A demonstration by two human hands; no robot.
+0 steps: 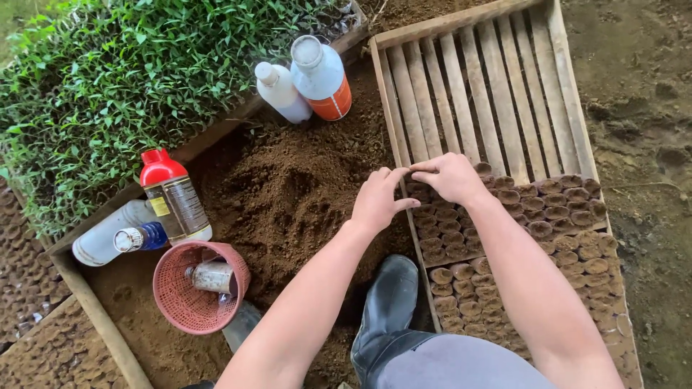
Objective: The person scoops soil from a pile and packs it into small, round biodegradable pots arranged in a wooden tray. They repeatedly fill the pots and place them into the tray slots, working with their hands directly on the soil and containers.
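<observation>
Pinching at the top row of small soil-filled pots, both hands are working at the left rail of the slatted wooden tray. The right hand is lying over the row's left end, its thumb and forefinger drawn together, though I cannot tell whether a pot is between them. The left hand is resting on the tray's edge just beside it, fingers curled and close together, touching the rail. The pots are filling the near half of the tray in tight rows; the far half is showing bare slats, open room beyond the hands. A mound of loose brown soil is lying just left of the tray, and a black rubber boot is standing between mound and tray, near the left forearm. Two white bottles are lying at the mound's far edge. Further left, a red-capped bottle, a white bottle on its side, and a pink mesh basket are crowding the mound's left side beside a bed of green seedlings.
</observation>
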